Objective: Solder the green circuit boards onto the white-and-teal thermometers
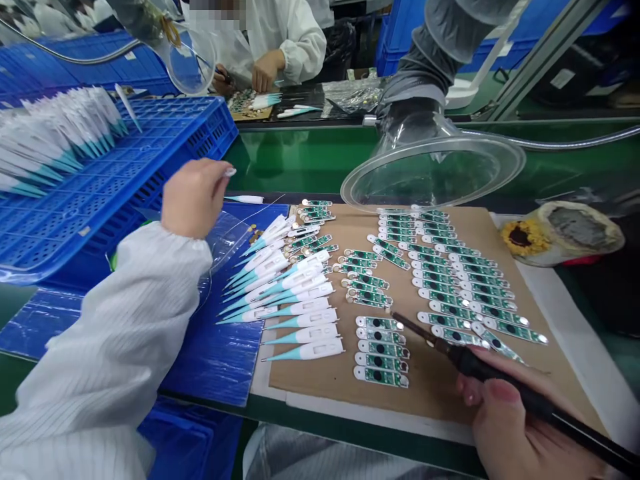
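Note:
My right hand [520, 420] grips a soldering iron [480, 367], its tip above the cardboard near the small green circuit boards [383, 350]. My left hand [193, 197] is raised beside the blue crate, fingers pinched on a small white piece [230, 172] whose kind I cannot make out. Between the hands, white and light-blue digital thermometers [305, 333] lie fanned out, tips pointing left. More circuit boards [440, 273] lie in rows to the right, many with a dark round spot and a round white end.
A blue crate [195, 133] full of thermometers stands at left. A clear fume hood [430, 173] hangs over the back of the cardboard [320, 383]. At right sits a holder with yellow sponge [525, 240]. A co-worker's hands [267, 70] work across the bench.

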Demonstrator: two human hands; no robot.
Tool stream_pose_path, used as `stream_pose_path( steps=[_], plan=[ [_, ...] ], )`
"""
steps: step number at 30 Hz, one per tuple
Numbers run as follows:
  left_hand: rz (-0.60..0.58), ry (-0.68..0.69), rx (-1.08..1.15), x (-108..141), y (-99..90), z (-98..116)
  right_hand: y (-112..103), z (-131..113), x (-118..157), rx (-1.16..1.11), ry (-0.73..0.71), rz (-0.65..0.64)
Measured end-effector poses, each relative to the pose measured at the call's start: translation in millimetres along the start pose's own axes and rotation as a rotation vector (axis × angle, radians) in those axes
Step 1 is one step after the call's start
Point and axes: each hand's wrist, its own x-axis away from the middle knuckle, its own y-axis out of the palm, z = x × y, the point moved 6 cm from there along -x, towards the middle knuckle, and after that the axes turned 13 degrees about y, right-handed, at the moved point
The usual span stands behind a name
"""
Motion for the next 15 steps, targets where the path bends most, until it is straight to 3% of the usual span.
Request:
stream_pose_path(
  steps=[2,4,5,6,8,9,12,15],
  plan=[
    [0.11,0.014,0.103,18,-24.7,39,4,-5,2,0.0,-0.02,-0.036],
    [0.22,0.015,0.333,44,-37.4,88,8,-8,6,0.074,0.007,0.001],
    [0.179,0.017,0.471,57,-33.2,114,11,-9,9,0.109,0.028,0.007],
    [0.114,-0.041,0.789,71,-21.4,138,17,-11,12,0.12,0.047,-0.033],
    [-0.058,-0.309,1.242,99,11.1,176,31,-13,20,0.063,0.057,-0.185],
    [-0.082,-0.413,1.397,111,23.8,191,37,-16,24,0.028,0.047,-0.256],
    [-0.078,-0.602,1.64,128,48.8,212,42,-21,32,0.017,0.007,-0.306],
    [-0.045,-0.633,1.714,129,54.4,210,40,-25,31,0.043,-0.005,-0.256]
  ],
)
